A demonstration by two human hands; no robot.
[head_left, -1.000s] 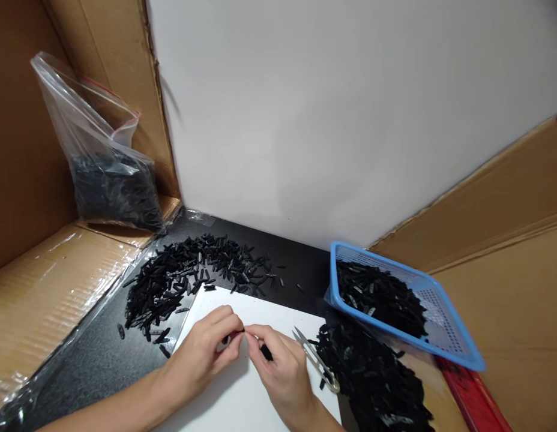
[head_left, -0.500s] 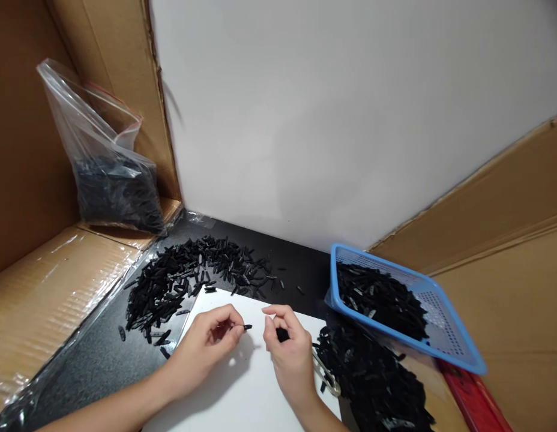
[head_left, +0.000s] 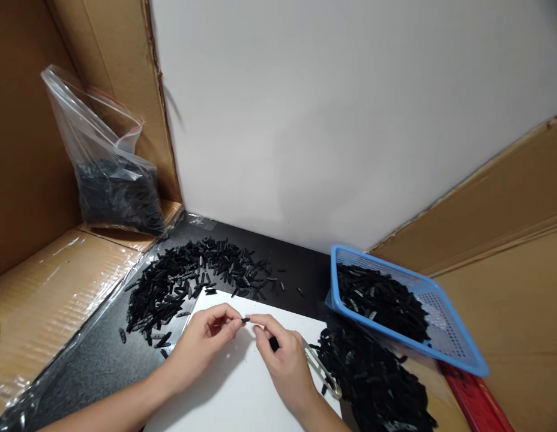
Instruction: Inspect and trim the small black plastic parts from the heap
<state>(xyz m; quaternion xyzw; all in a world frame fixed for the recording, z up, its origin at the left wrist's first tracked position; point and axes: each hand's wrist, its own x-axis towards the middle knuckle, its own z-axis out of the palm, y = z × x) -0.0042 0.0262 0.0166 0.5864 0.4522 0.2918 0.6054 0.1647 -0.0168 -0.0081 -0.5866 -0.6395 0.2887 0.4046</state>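
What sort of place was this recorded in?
Probably a makeshift handwork station: cardboard panels flank a dark tabletop, small black pieces lie heaped on it, and a blue mesh basket holds more black material. The wider room isn't shown.

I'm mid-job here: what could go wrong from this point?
The small black piece is pinched right at the tips of the left hand, so it might slip and be hard to spot against the dark table.
The scissors lie close beside the right hand, which could brush them.
The black bit tucked in the right hand could drop out.
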